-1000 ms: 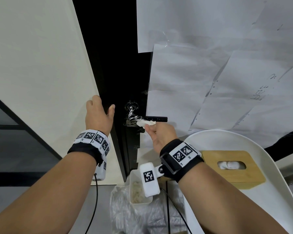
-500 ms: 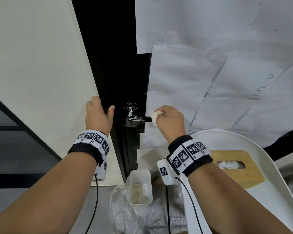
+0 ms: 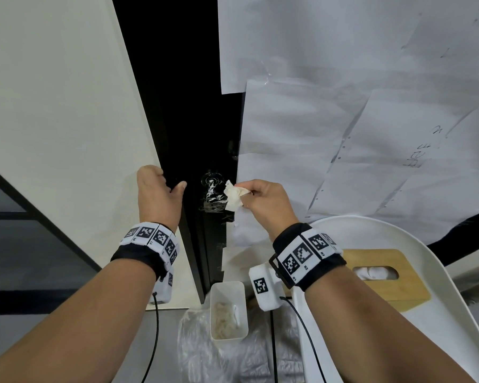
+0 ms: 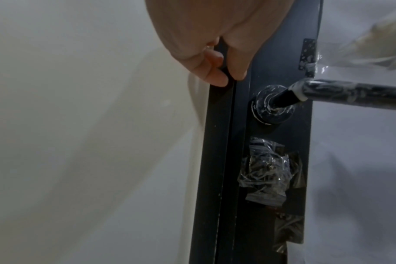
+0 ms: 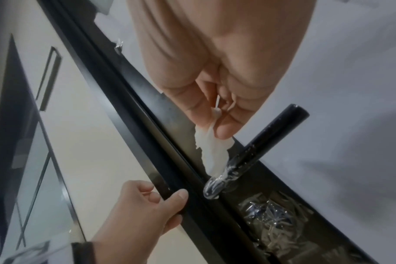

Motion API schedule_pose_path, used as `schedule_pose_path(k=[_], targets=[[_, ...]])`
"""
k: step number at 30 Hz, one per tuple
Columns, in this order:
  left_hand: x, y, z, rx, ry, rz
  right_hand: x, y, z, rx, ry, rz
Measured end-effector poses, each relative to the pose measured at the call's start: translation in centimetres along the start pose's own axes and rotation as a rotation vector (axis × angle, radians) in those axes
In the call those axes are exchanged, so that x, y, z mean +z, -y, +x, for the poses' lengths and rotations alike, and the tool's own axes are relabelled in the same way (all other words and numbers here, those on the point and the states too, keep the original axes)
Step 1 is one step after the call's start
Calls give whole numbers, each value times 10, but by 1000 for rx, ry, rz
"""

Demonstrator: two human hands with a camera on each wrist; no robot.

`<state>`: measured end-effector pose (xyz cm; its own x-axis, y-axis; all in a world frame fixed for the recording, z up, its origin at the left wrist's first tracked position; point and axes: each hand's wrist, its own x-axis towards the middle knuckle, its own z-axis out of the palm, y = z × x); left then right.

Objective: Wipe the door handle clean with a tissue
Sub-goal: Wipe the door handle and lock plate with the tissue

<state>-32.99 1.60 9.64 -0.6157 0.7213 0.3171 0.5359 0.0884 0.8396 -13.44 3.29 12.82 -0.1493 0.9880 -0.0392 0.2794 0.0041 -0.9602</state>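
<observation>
Right hand pinches a crumpled tissue between thumb and fingertips, its loose end touching the black door handle near the taped base, just below the fingers. Left hand grips the dark door edge, thumb on the face, fingers curled round behind.
</observation>
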Motion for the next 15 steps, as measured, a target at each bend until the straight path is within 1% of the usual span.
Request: schedule_pose_path(k=[1, 3, 5, 8, 9, 10, 13, 15], targets=[[0, -2, 0, 2, 0, -18, 0, 0, 1, 13, 10, 28], [0, -4, -1, 52, 7, 21, -1, 0, 2, 25, 43, 87], [-2, -1, -1, 149, 20, 75, -3, 1, 3, 22, 76, 141], [-4, 6, 0, 334, 22, 100, -4, 1, 3, 7, 101, 196], [-4, 6, 1, 375, 27, 105, -4, 0, 4, 8, 103, 206], [-5, 5, 3, 396, 35, 112, -4, -1, 5, 10, 106, 210], [-9, -3, 4, 376, 72, 129, -4, -3, 7, 19, 114, 209], [-12, -7, 3, 395, 129, 121, -3, -3, 7, 21, 109, 207]])
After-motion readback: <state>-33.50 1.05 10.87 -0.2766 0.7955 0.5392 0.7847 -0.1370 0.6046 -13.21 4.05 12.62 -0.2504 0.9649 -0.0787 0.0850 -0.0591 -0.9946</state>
